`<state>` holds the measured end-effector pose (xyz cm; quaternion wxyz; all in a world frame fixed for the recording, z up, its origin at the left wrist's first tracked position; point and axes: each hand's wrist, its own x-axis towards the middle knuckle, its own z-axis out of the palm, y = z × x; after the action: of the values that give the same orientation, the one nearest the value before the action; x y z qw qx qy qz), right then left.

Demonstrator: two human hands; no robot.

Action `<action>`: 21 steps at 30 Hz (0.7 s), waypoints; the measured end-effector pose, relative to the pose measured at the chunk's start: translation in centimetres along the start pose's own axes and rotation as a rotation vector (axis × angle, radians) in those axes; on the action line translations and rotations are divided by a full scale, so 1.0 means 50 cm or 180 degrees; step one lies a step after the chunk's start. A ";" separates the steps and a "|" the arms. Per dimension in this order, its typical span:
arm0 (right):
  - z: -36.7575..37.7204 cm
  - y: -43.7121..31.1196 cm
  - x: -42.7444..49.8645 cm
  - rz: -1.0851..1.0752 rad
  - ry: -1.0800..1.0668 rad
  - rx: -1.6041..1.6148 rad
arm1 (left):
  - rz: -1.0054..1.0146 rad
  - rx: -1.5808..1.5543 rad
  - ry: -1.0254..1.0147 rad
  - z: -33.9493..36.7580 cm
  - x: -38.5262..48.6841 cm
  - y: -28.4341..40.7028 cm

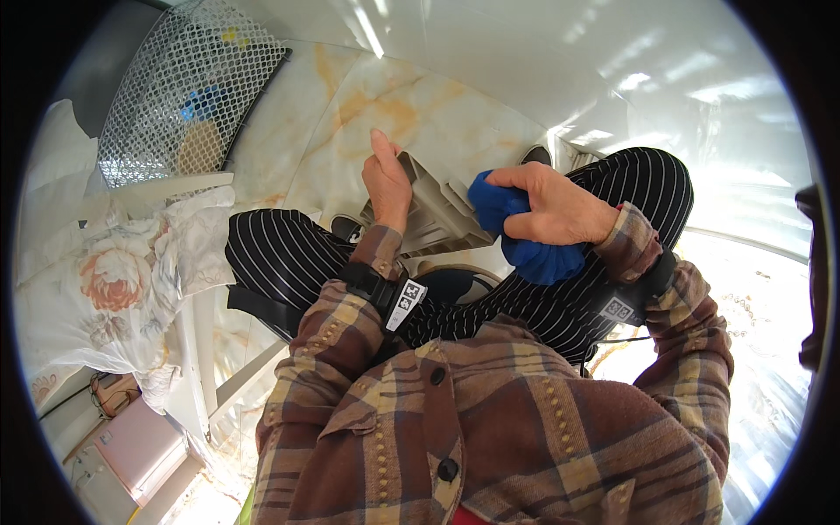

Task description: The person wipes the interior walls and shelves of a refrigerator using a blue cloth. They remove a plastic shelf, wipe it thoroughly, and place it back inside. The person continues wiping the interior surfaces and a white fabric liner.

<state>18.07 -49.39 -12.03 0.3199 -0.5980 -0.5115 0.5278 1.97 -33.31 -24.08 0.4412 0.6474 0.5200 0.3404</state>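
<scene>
A grey-beige plastic part (441,220) with ribs and raised walls is held tilted above the floor, between my knees. My left hand (387,180) grips its left edge, thumb pointing up and away from me. The fingers behind that edge are hidden. In my right hand (551,207) is a bunched dark blue cloth (541,259), pinched between thumb and fingers, with folds hanging below. The cloth is at the right end of the plastic part; whether it presses on the surface there cannot be seen.
A white mesh-covered frame (190,98) stands at the far left, with blue and yellow things behind the mesh. Nearer on the left is a table draped with a floral cloth (125,282), a pink box (141,453) below it. A pale glossy wall (525,52) curves ahead over the marble-patterned floor (367,105).
</scene>
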 end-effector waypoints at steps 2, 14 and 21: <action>-0.012 -0.001 -0.003 0.0387 -0.0526 -0.0025 | -0.0047 0.0021 -0.0004 -0.005 0.007 -0.007; -0.013 -0.052 0.070 -0.0775 0.0684 -0.1346 | -0.0136 -0.0663 0.0213 0.008 0.034 0.006; -0.059 -0.043 0.085 -0.0046 0.0017 -0.1150 | 0.0613 -0.0255 0.0704 -0.034 0.071 0.034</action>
<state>19.95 -44.30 -10.66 0.2123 -0.6435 -0.6013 0.4234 1.87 -29.60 -21.94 0.3719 0.6347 0.4870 0.4708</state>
